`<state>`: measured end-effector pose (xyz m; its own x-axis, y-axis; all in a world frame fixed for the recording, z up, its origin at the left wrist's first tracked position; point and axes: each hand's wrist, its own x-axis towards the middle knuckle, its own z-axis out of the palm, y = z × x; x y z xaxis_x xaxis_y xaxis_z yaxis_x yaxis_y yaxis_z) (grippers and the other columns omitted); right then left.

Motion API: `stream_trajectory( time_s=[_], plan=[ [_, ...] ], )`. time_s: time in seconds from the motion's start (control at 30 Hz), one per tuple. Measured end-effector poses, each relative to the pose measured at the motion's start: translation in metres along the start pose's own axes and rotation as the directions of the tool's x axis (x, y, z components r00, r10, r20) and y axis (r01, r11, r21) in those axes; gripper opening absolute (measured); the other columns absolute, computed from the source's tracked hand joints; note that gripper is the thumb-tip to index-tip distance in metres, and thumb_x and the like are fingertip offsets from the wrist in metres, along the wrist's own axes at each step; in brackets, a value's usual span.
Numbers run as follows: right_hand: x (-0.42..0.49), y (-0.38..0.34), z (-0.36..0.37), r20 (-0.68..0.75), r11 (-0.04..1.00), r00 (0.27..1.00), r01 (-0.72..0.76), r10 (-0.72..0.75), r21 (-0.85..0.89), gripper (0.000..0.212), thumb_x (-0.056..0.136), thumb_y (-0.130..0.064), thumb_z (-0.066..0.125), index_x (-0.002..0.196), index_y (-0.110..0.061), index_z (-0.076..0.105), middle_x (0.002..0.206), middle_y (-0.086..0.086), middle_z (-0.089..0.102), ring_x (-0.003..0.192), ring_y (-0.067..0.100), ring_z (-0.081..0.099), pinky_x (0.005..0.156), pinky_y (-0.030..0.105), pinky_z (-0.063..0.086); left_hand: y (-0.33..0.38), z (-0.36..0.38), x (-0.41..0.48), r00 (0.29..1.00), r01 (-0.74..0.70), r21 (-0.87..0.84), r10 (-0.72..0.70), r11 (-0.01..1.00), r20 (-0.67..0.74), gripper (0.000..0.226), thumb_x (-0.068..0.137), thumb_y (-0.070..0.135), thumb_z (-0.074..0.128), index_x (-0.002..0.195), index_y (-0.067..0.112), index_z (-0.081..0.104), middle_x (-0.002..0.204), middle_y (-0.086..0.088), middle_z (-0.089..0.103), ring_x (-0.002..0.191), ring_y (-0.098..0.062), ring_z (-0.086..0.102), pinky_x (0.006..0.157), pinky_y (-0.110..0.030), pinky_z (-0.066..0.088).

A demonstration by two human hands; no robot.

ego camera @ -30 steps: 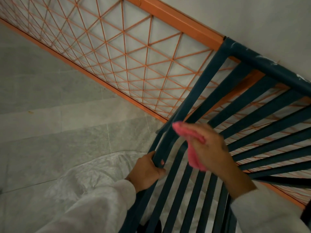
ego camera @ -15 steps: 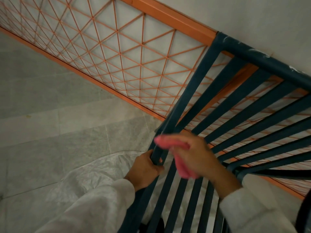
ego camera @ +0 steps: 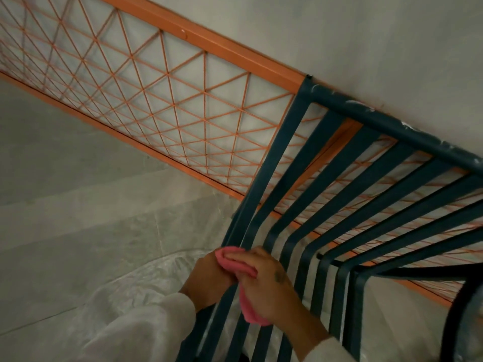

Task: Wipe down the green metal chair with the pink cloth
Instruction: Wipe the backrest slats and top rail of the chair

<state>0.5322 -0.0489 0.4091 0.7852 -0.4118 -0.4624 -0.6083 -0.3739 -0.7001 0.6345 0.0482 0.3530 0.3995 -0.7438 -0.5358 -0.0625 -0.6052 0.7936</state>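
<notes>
Your right hand (ego camera: 266,286), low in the centre of the frame, is closed around the bunched pink cloth (ego camera: 244,267), pressing it against the slats where they bend from back to seat. One end of the cloth pokes out past your fingertips, the other hangs below your palm. Your left hand (ego camera: 209,276), just beside it and touching the cloth's upper end, is wrapped around the outermost slat of the dark green slatted metal chair (ego camera: 339,163); judging by that hold, you are bracing the frame so it does not shift under the rubbing.

The chair fills the right half of the frame, its top rail running along the pale wall (ego camera: 366,35) at upper right, with whitish marks on that rail. Behind it an orange metal lattice panel (ego camera: 156,100) leans against the wall, very near the slats, so you have little room behind the back. The open side is lower left, where crinkled clear plastic sheeting (ego camera: 117,291) covers the grey tiled floor (ego camera: 65,178). The gaps between slats are narrow; keep the cloth folded thin to pass through.
</notes>
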Motion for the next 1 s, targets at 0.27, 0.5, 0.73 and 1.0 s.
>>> stream_trajectory(
  time_s=[0.27,0.5,0.73,1.0],
  plan=[
    [0.05,-0.04,-0.084,-0.418,0.994,0.908,0.071,-0.029,0.087,0.041,0.098,-0.019,0.053,0.13,-0.043,0.056,0.118,-0.013,0.048,0.108,0.002,0.047,0.094,0.018,0.037,0.023,-0.02,0.016,0.995,0.097,0.085,-0.1,0.992,0.025,0.037,0.078,0.037,0.073,0.109,0.029,0.055,0.094,0.011,0.066,0.079,0.0,0.063,0.064,-0.014,0.047],
    [0.022,-0.014,-0.029,-0.159,0.971,0.986,-0.01,0.05,0.239,0.038,0.1,-0.01,0.05,0.114,-0.043,0.064,0.117,-0.022,0.049,0.106,-0.015,0.05,0.095,0.004,0.038,0.034,-0.028,0.031,1.0,0.024,0.14,-0.026,0.99,0.012,0.033,0.081,0.034,0.073,0.109,0.024,0.058,0.099,0.008,0.068,0.088,-0.008,0.065,0.085,-0.028,0.055],
    [0.001,-0.032,-0.081,-0.135,0.875,0.983,-0.047,0.126,0.481,0.036,0.093,-0.022,0.063,0.104,-0.056,0.063,0.111,-0.034,0.06,0.105,-0.004,0.057,0.088,0.018,0.045,0.061,-0.046,0.031,0.998,-0.027,0.109,0.02,0.994,0.065,0.055,0.074,0.035,0.08,0.118,0.032,0.047,0.105,0.013,0.061,0.09,-0.003,0.063,0.074,-0.018,0.054],
    [0.021,-0.115,-0.205,-0.695,0.91,0.684,0.4,-0.22,0.105,0.036,0.096,-0.022,0.058,0.125,-0.043,0.059,0.12,-0.027,0.058,0.109,-0.003,0.058,0.093,0.018,0.05,0.186,-0.088,0.081,0.882,-0.401,0.048,0.4,0.915,-0.25,0.076,0.08,0.026,0.077,0.143,0.031,0.035,0.132,0.009,0.052,0.118,-0.009,0.05,0.093,-0.03,0.047]
  ],
)
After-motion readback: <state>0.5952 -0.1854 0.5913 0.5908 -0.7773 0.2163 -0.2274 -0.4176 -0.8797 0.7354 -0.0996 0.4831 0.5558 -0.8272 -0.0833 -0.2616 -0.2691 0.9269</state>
